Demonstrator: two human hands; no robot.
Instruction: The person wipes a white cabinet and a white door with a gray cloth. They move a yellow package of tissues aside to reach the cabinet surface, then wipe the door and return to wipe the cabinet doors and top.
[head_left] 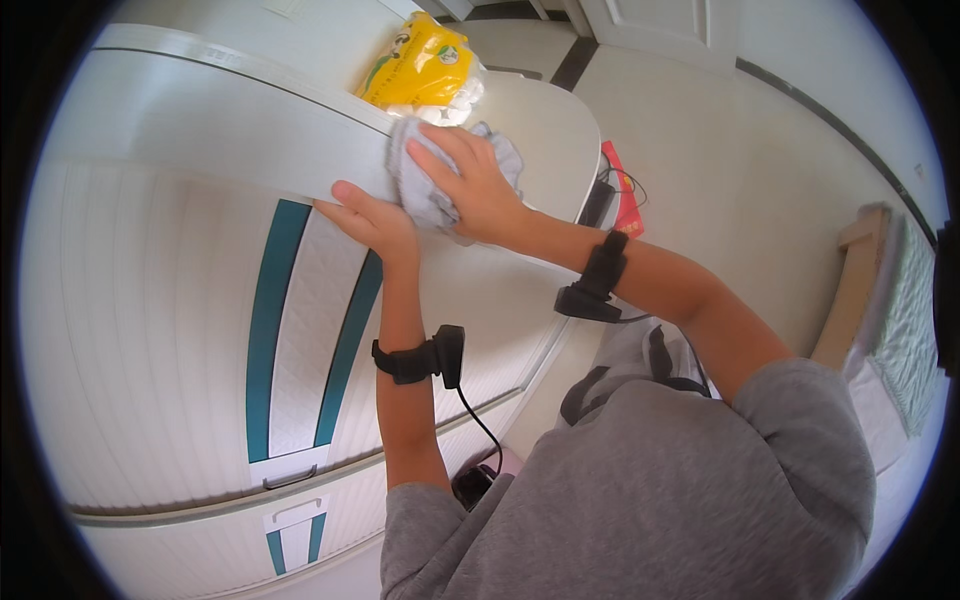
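We have the crumpled grey cloth (432, 190) on the front top edge of the white ribbed cabinet (150, 330), our right hand (470, 185) pressed on it and our left hand (372, 222) just left of it, against the cabinet front. Behind the cloth, on the cabinet top, lies the yellow plastic bag (420, 65). A flat red packet (622, 195) lies on the floor to the cabinet's right.

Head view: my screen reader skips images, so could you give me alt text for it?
A right hand presses a grey cloth against the top edge of a white cabinet with teal stripes, while the left hand rests flat on its front. A yellow bag sits on top.
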